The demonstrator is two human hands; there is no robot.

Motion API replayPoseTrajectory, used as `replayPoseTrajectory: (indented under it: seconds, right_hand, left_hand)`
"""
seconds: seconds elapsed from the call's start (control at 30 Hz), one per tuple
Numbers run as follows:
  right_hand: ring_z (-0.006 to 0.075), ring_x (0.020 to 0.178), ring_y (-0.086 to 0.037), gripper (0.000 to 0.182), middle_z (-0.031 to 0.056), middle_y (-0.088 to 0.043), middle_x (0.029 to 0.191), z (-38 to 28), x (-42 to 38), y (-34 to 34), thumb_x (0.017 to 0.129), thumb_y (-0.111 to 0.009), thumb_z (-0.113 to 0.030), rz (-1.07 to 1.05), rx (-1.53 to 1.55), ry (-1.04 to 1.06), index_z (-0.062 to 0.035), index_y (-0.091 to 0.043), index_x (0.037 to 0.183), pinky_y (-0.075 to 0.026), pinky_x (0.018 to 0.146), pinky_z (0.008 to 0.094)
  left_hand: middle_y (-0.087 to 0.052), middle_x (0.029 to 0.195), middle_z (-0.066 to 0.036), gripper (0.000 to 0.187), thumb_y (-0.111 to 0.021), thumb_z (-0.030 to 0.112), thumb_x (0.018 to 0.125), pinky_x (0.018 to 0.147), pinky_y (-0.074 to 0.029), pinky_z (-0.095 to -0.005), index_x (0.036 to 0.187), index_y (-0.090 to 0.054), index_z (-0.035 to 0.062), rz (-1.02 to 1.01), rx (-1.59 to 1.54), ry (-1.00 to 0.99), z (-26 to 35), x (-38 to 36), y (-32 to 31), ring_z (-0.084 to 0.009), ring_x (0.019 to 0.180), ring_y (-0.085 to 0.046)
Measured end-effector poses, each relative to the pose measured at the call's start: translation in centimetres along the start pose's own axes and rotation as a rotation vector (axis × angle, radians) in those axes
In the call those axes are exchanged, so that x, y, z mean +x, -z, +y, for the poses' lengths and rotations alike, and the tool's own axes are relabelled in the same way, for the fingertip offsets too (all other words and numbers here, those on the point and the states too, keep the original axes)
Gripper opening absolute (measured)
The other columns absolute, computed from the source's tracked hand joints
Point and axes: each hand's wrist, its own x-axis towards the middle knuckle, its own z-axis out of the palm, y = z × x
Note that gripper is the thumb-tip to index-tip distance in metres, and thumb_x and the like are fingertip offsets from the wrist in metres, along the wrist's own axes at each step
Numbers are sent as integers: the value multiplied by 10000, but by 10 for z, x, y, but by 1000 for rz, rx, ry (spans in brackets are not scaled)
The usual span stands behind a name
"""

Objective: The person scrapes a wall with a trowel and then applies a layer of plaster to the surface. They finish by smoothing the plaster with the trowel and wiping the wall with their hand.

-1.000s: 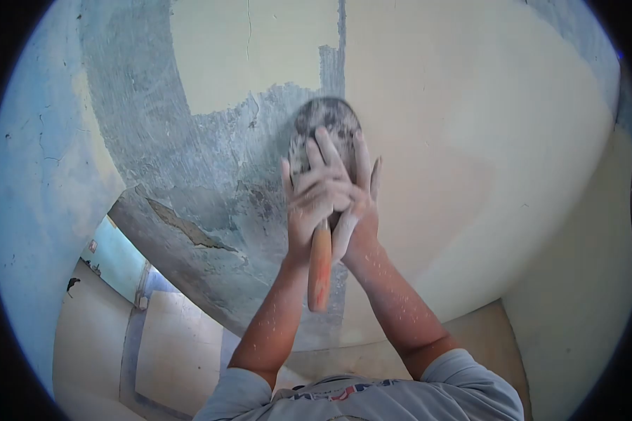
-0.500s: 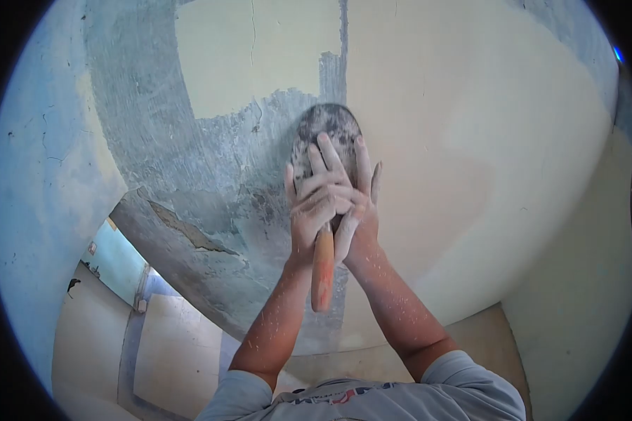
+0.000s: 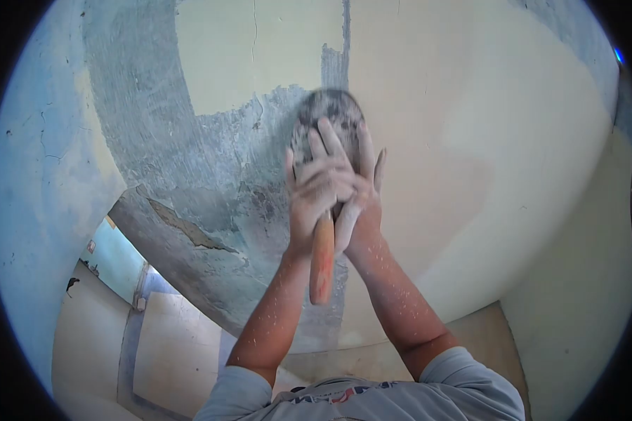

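Note:
A trowel (image 3: 328, 105) with a broad, rounded, plaster-smeared blade and a wooden handle (image 3: 321, 270) lies against the wall, its handle pointing down toward me. Both my hands overlap on it and press its blade. My left hand (image 3: 309, 203), coated in white dust, crosses over the base of the blade with its fingers slanting to the right. My right hand (image 3: 361, 203) lies partly beneath it, with fingers reaching up the blade's right side. The handle emerges below the crossed fingers. Part of the grip is hidden between the hands.
Around the trowel, the wall shows rough grey plaster (image 3: 154, 105) at left and smooth cream coating (image 3: 428, 140) at right. A cream patch (image 3: 253, 56) sits above. A broken crack (image 3: 182, 224) runs lower left, near an opening (image 3: 123, 252) to another area.
The trowel and both hands have slid slightly upward along the wall. My grip on it looks the same.

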Motion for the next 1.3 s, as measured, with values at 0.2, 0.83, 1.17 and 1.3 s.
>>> replayPoseTrajectory:
  seconds: [0.2, 0.83, 1.17, 1.3]
  right_hand:
    - [422, 1653, -89, 722, -72, -247, 1781, 0, 34, 15, 1001, -547, -473, 48, 89, 29, -233, -408, 1667, -53, 1254, 755]
    - [407, 1657, -105, 715, -87, -288, 1768, -8, -21, -16, 993, -554, -504, 3, -62, -52, -260, -435, 1654, -93, 1245, 767]
    - [400, 1661, -76, 715, -65, -264, 1777, -4, 20, 5, 1000, -546, -448, 51, -4, 21, -229, -410, 1668, -98, 1248, 762]
    - [393, 1663, -79, 714, -75, -245, 1783, -7, -22, -6, 1008, -538, -448, -54, -96, -23, -270, -378, 1681, -103, 1245, 767]
  left_hand:
    - [-774, 977, 0, 154, -766, 161, 911, 1277, -181, -534, 794, -667, 139, 107, -69, 20, 7, 30, -2, -227, 1176, -664]
    - [-767, 1011, 30, 115, -758, 249, 905, 1315, -94, -553, 810, -720, 196, 63, -5, 144, 12, -40, -9, -175, 1199, -676]
    - [-766, 939, 28, 226, -768, 205, 915, 1296, -129, -532, 744, -621, 188, 101, -78, 69, 8, 7, -2, -185, 1184, -669]
    - [-771, 1011, 3, 141, -736, 172, 901, 1311, -132, -549, 789, -650, 161, 34, -35, 149, 17, -37, -5, -236, 1199, -667]
